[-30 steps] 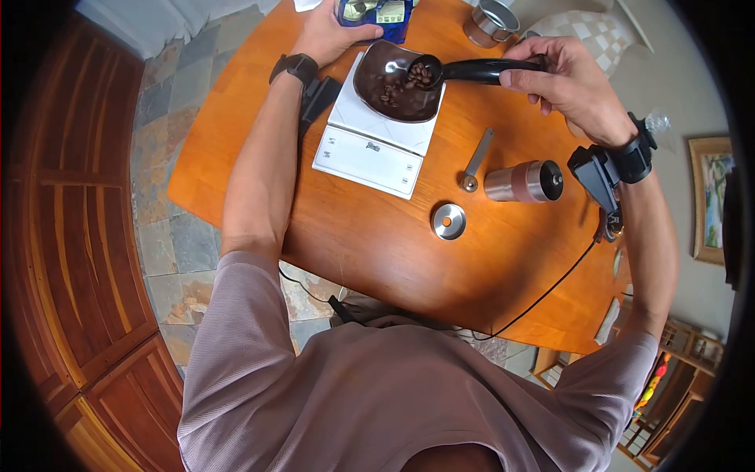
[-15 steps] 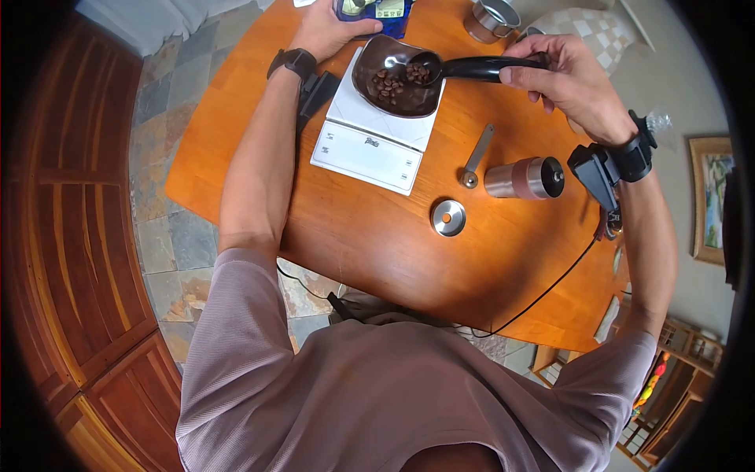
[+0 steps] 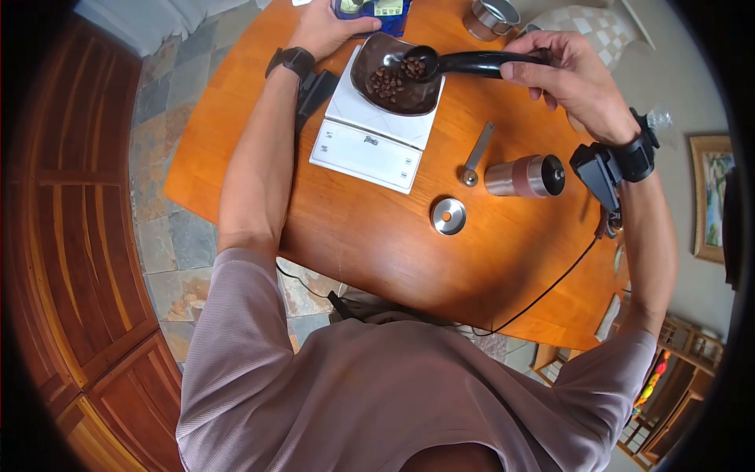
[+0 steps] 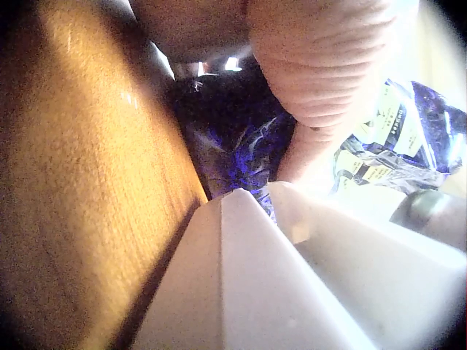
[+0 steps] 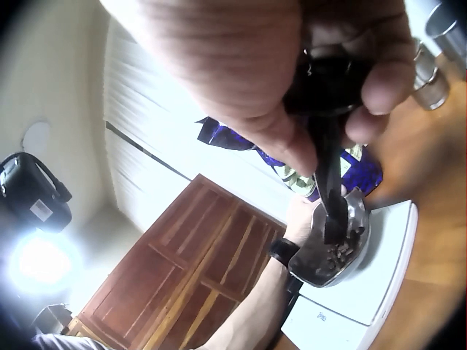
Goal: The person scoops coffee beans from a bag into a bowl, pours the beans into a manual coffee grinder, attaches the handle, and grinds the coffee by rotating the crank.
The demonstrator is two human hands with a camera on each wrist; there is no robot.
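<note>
My right hand [image 3: 570,75] pinches the handle of a black scoop [image 3: 476,64], whose cup is tilted over a dark brown bowl [image 3: 425,96]. Coffee beans [image 3: 387,85] lie in the bowl, and more show at the scoop's mouth. Under the bowl is a white scale [image 3: 366,153]. Beyond it, my left hand [image 3: 324,33] holds the side of a blue coffee bag [image 3: 393,25], its thumb on the near face. The left wrist view shows the crinkled blue bag [image 4: 237,138] against the palm; the far fingers are hidden in the head view.
A hand grinder [image 3: 523,178] lies on its side at the right of the table, beside its crank handle [image 3: 478,153] and a metal ring-shaped lid [image 3: 448,216]. A metal cup [image 3: 491,17] stands at the back. A cable [image 3: 543,287] trails over the table's front edge.
More beans have collected in the bowl. The scoop's cup has tipped and shifted slightly left and up, while my left hand stays on the bag.
</note>
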